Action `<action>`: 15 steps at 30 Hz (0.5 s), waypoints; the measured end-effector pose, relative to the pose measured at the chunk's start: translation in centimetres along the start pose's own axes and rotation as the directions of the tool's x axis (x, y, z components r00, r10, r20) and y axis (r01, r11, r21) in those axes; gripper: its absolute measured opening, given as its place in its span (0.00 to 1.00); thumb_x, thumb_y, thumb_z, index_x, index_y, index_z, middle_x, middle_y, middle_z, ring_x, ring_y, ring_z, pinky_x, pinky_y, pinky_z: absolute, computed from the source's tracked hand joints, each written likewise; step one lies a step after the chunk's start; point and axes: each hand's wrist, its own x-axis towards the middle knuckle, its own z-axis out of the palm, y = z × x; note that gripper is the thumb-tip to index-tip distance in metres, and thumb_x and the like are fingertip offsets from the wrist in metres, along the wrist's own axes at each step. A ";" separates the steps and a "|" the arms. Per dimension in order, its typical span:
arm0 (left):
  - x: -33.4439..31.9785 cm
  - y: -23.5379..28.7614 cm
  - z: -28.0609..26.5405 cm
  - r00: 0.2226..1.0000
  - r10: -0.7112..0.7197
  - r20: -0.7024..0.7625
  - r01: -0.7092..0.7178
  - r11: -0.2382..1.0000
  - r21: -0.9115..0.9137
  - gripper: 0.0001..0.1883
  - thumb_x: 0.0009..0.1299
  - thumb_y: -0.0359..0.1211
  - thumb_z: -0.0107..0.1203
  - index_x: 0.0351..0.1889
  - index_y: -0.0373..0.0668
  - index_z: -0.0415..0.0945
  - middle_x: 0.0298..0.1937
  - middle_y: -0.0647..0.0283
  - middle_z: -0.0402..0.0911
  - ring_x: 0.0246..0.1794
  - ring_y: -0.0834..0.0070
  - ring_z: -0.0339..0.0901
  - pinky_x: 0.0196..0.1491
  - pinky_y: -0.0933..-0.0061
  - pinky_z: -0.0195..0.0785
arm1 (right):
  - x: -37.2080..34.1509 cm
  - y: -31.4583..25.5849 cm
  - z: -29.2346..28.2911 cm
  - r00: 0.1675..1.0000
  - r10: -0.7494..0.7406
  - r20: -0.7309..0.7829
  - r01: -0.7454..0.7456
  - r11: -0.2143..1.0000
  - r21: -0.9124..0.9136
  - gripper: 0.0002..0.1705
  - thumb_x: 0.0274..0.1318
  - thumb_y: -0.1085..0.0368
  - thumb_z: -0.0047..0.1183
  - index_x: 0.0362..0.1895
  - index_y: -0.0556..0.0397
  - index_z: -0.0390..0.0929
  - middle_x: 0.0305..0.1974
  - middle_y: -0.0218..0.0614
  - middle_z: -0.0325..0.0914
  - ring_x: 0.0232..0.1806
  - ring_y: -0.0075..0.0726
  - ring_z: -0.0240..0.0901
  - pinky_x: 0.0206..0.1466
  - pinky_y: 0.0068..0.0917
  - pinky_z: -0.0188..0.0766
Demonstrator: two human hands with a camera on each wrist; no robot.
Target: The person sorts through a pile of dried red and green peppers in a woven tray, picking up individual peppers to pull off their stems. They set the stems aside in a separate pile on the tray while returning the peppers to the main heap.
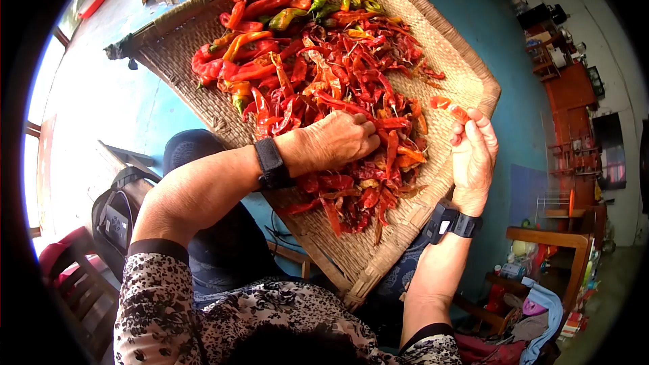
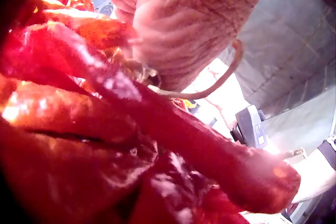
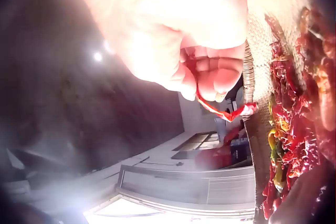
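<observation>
A heap of red chili peppers (image 1: 348, 81), many wrinkled and dry, lies on a woven tray (image 1: 466, 74). My left hand (image 1: 338, 140) reaches into the heap with bent fingers, knuckles up. Its fingertips are hidden among the peppers, so I cannot tell whether they grip one. In the left wrist view, a long red pepper (image 2: 210, 155) and a thin curved stem (image 2: 210, 90) show close by that hand. Over the tray's right edge, my right hand (image 1: 473, 155) pinches an orange-red chili pepper (image 1: 460, 113) between thumb and fingers; its free end points toward the heap.
Green and yellow peppers (image 1: 289, 19) lie at the heap's far side. The tray rests over my lap, with a raised rim. A backpack (image 1: 116, 220) and a chair (image 1: 84, 284) stand at left; a wooden chair (image 1: 551, 238) piled with cloth stands at right.
</observation>
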 end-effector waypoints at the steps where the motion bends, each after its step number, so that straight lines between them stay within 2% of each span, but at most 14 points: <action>1: 0.0 0.0 0.0 1.000 -0.004 -0.001 0.004 1.000 0.000 0.08 0.59 0.30 0.52 0.35 0.39 0.71 0.36 0.60 0.73 0.39 0.66 0.74 0.40 0.69 0.72 | -0.1 -0.3 0.3 0.998 -0.036 0.054 0.032 0.997 0.076 0.15 0.62 0.68 0.52 0.52 0.55 0.73 0.36 0.33 0.77 0.34 0.26 0.71 0.40 0.25 0.68; 2: 0.0 0.0 0.0 1.000 -0.007 -0.001 0.007 1.000 0.001 0.08 0.59 0.30 0.52 0.35 0.39 0.71 0.36 0.60 0.73 0.39 0.66 0.74 0.40 0.69 0.72 | -0.1 -0.4 0.5 0.992 -0.075 0.104 0.059 0.986 0.154 0.15 0.62 0.68 0.51 0.53 0.55 0.73 0.36 0.33 0.77 0.35 0.27 0.71 0.40 0.25 0.68; 3: 0.0 0.1 -0.1 1.000 -0.009 0.004 0.009 1.000 0.011 0.08 0.59 0.30 0.52 0.35 0.39 0.72 0.36 0.60 0.73 0.39 0.66 0.74 0.40 0.69 0.73 | 0.1 -0.6 0.2 0.977 -0.117 0.176 0.052 0.941 0.335 0.16 0.60 0.70 0.52 0.53 0.54 0.72 0.38 0.34 0.75 0.37 0.28 0.69 0.40 0.26 0.68; 5: 0.0 0.1 0.0 1.000 -0.010 0.009 0.010 1.000 0.020 0.08 0.59 0.30 0.52 0.35 0.39 0.72 0.35 0.60 0.73 0.38 0.66 0.74 0.39 0.68 0.73 | 0.7 -1.1 -0.7 0.938 -0.225 0.266 -0.032 0.704 0.709 0.18 0.58 0.72 0.54 0.53 0.53 0.72 0.39 0.34 0.73 0.39 0.29 0.66 0.40 0.26 0.67; 6: 0.0 0.1 0.0 1.000 -0.013 0.008 0.013 1.000 0.018 0.08 0.59 0.30 0.52 0.35 0.39 0.72 0.35 0.60 0.73 0.38 0.65 0.74 0.39 0.69 0.73 | 0.8 -1.2 -1.1 0.937 -0.260 0.234 -0.035 0.595 0.803 0.19 0.56 0.72 0.55 0.53 0.53 0.72 0.39 0.33 0.71 0.39 0.30 0.65 0.41 0.25 0.66; 10: 0.0 -0.1 0.3 1.000 0.003 -0.012 -0.003 0.999 -0.037 0.07 0.59 0.30 0.52 0.35 0.40 0.71 0.35 0.59 0.73 0.39 0.65 0.74 0.40 0.68 0.73 | 1.1 -0.9 -1.1 0.950 -0.266 0.162 0.014 0.556 0.831 0.17 0.57 0.69 0.57 0.50 0.55 0.73 0.40 0.33 0.71 0.40 0.31 0.64 0.43 0.25 0.66; 13: 0.0 0.0 0.0 1.000 0.005 0.011 -0.005 1.000 -0.027 0.07 0.59 0.30 0.52 0.35 0.40 0.71 0.35 0.59 0.73 0.39 0.65 0.74 0.40 0.69 0.73 | 1.0 -0.7 -0.7 0.968 -0.230 0.099 0.048 0.557 0.829 0.14 0.58 0.66 0.57 0.47 0.55 0.73 0.35 0.31 0.71 0.36 0.28 0.64 0.38 0.24 0.66; 15: 0.0 0.1 0.1 1.000 -0.003 0.014 0.003 1.000 -0.015 0.07 0.59 0.30 0.52 0.35 0.40 0.71 0.35 0.60 0.73 0.39 0.65 0.74 0.40 0.69 0.73 | 1.1 -0.8 -0.8 0.965 -0.202 0.170 0.010 0.671 0.741 0.10 0.62 0.65 0.54 0.43 0.55 0.71 0.28 0.28 0.66 0.29 0.25 0.60 0.29 0.21 0.63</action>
